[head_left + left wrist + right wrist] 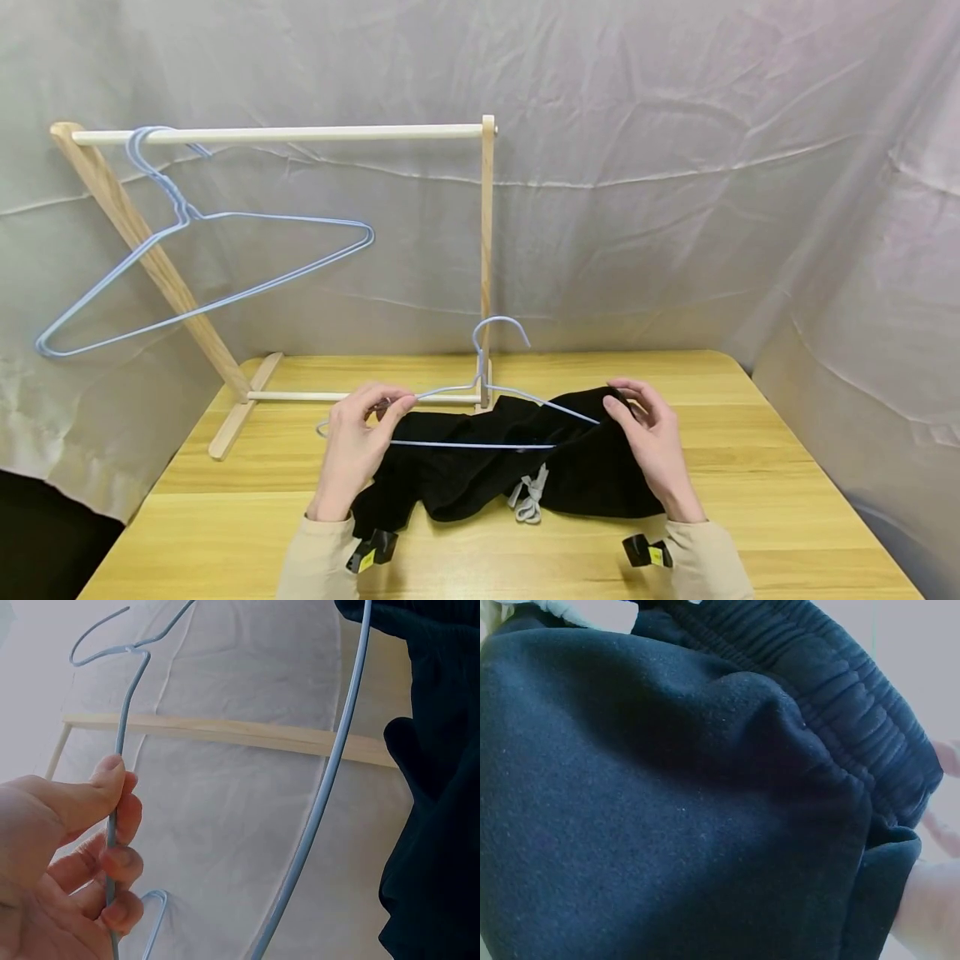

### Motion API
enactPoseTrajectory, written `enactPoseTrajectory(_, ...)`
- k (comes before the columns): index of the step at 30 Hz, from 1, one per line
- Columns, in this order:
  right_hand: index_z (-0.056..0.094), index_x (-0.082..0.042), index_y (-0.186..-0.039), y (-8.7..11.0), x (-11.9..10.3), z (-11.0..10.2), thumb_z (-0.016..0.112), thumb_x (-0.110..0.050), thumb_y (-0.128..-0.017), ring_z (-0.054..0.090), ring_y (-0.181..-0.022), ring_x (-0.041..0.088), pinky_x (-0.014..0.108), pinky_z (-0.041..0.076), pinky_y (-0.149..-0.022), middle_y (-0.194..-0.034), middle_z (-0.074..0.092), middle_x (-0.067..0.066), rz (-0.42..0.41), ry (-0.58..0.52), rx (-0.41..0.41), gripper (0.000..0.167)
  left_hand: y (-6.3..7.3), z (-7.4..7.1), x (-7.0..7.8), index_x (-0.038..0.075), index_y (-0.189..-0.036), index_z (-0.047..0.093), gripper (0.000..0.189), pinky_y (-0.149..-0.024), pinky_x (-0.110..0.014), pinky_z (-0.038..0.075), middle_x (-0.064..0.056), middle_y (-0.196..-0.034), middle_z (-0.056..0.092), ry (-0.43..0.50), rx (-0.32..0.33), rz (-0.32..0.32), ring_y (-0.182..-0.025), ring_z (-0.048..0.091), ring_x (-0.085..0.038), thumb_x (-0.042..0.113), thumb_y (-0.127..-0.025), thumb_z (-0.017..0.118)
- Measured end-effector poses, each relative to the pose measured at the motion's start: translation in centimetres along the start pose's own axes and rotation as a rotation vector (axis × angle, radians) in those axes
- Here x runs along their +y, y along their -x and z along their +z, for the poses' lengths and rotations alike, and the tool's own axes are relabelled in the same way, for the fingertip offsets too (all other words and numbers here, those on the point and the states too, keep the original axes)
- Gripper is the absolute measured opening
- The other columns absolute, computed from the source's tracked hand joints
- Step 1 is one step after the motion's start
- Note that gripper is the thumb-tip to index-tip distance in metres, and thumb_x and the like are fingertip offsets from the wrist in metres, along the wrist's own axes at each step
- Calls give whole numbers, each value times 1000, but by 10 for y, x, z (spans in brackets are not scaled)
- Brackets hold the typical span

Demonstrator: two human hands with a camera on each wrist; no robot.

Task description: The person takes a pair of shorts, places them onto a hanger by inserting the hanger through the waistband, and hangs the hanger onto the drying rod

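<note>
One blue hanger point(472, 445) pinched by L hand point(351, 448) — R hand point(657, 440) grips blk garment point(592, 477) w/ gray drawstring point(530, 505).

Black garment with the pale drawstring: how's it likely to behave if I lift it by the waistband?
The black garment will probably sag and flop, since it bunches in soft folds. Its gathered waistband looks elastic, so it may stretch when pulled. The drawstring, looped in what looks like a bow, would likely dangle.
</note>
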State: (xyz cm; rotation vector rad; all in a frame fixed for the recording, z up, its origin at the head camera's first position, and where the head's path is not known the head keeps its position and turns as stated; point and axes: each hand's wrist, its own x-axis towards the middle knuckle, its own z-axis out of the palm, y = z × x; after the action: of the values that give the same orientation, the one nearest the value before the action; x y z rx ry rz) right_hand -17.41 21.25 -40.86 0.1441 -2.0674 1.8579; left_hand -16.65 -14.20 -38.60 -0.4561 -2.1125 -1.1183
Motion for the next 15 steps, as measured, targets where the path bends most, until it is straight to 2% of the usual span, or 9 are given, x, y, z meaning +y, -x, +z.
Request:
enactPoseTrajectory(6, 65, 4, -116, 0, -1, 1, 67, -1, -94, 61, -101, 0, 11, 49, -87, -108, 67, -9, -12, -36, 50, 23, 0, 1, 1, 11, -84, 78, 11, -63, -20, 45, 4, -76, 68, 2, -15, 38, -70, 56, -1, 3, -79, 83)
enactPoseTrajectory(11, 62, 12, -116, 0, -3, 2, 66, 4, -93, 62, -101, 0, 12, 50, -88, -105, 69, -12, -32, -93, 72, 25, 1, 5, 4, 11, -83, 78, 9, -60, -20, 45, 5, -72, 62, 12, -39, 30, -68, 54, 0, 5, -79, 83)
enactPoseTrajectory(15, 62, 12, -116, 1, -5, 2, 65, 6, -93, 61, -103, 0, 12, 49, -90, -105, 69, -13, -57, -94, 79, 24, 3, 13, 5, 11, -85, 78, 8, -58, -17, 45, 4, -73, 61, 39, -71, 34, -65, 52, 1, 5, -80, 82)
